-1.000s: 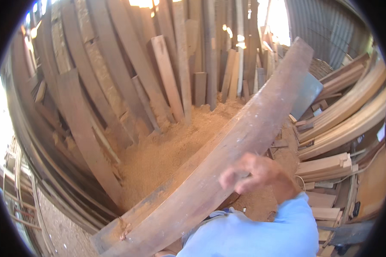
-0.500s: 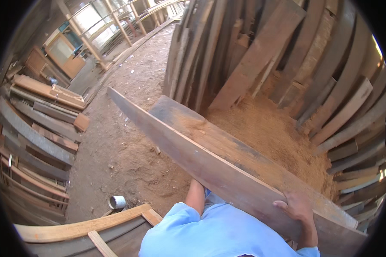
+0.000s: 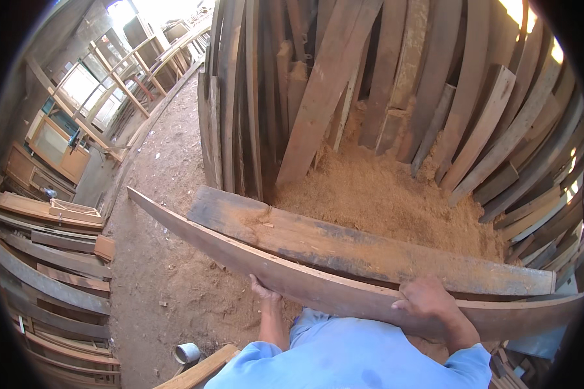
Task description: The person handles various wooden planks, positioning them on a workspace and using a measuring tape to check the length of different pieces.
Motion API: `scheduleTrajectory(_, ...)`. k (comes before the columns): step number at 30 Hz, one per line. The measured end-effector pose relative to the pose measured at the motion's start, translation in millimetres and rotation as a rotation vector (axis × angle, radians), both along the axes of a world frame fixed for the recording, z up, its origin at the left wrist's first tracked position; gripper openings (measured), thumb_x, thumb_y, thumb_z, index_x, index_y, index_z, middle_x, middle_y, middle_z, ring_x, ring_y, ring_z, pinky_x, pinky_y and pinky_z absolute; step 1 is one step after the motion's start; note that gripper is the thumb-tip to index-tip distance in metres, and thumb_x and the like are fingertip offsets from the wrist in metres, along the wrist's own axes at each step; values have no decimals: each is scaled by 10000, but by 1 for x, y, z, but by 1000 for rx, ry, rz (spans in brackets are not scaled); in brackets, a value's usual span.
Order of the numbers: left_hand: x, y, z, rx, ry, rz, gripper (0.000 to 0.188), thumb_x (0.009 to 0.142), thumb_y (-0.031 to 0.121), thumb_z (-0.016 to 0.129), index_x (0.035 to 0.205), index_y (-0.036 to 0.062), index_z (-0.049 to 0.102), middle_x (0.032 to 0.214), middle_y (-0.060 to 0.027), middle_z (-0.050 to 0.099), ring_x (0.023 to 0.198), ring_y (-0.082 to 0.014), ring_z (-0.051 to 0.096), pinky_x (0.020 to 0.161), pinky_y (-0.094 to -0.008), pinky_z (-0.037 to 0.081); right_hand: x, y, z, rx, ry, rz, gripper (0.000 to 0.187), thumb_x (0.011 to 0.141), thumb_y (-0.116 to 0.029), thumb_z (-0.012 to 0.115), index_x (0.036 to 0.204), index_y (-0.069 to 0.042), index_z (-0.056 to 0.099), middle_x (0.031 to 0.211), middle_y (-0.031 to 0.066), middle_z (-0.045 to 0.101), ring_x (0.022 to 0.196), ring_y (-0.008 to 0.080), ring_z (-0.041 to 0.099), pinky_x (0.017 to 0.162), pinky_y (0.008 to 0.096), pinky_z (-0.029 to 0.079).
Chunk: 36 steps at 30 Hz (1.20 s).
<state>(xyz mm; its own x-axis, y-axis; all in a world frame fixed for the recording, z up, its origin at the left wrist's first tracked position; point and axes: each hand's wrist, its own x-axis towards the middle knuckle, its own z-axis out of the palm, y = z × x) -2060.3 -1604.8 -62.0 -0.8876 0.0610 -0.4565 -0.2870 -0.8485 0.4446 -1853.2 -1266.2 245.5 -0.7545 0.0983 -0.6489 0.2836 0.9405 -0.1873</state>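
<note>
A long brown wooden plank [image 3: 331, 292] stands on its edge across my front, running from far left to near right. My right hand [image 3: 428, 299] is closed over its top edge, right of the middle. Lower down on the near face, my left hand [image 3: 266, 292] grips the plank from below; some of its fingers are hidden behind the wood. Just beyond lies a second, wider plank [image 3: 376, 249], flat and dusted with sawdust, with dark patches. A narrow gap shows between the two along part of their length.
Many boards [image 3: 331, 97] lean upright at the back and right. Sawdust [image 3: 383, 188] is heaped at their feet. Stacked timber [image 3: 58, 253] lines the left side. A white cup-like container [image 3: 187, 353] sits on the floor by a pale wooden piece [image 3: 204, 369]. Door panels [image 3: 61, 152] stand far left.
The held plank has swung to lie more crosswise and nearer parallel to the sawdust-covered plank. My left hand, hidden before, now shows at its lower edge. The view has turned right.
</note>
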Motion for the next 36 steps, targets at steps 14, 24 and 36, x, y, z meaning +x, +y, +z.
scheduleTrajectory(14, 4, -24, 31, -24, -102, -38, 610, 989, 493, 466, 1422, 65, 440, 1380, -117, 539, 1281, -326, 491, 1104, -499, 383, 11, -31, 10, 95, -7, -161, 424, 875, -432, 641, 972, -21, 677, 892, 208, 696, 935, 393, 652, 813, 484, 483)
scheduleTrajectory(24, 3, -42, 36, 58, -199, -116, 626, 956, 473, 575, 1410, 63, 445, 1379, -127, 537, 1277, -344, 492, 1109, -524, 375, 26, -38, -2, 77, 214, -230, 339, 815, -347, 671, 819, -11, 710, 866, 232, 672, 905, 423, 632, 798, 491, 480)
scheduleTrajectory(36, -9, -47, 112, 82, -242, -106, 566, 972, 450, 556, 1394, 84, 465, 1369, -125, 545, 1271, -343, 500, 1103, -551, 379, 12, -64, 45, 105, 358, -394, 349, 799, -340, 659, 781, 8, 673, 826, 234, 638, 839, 433, 609, 746, 482, 460)
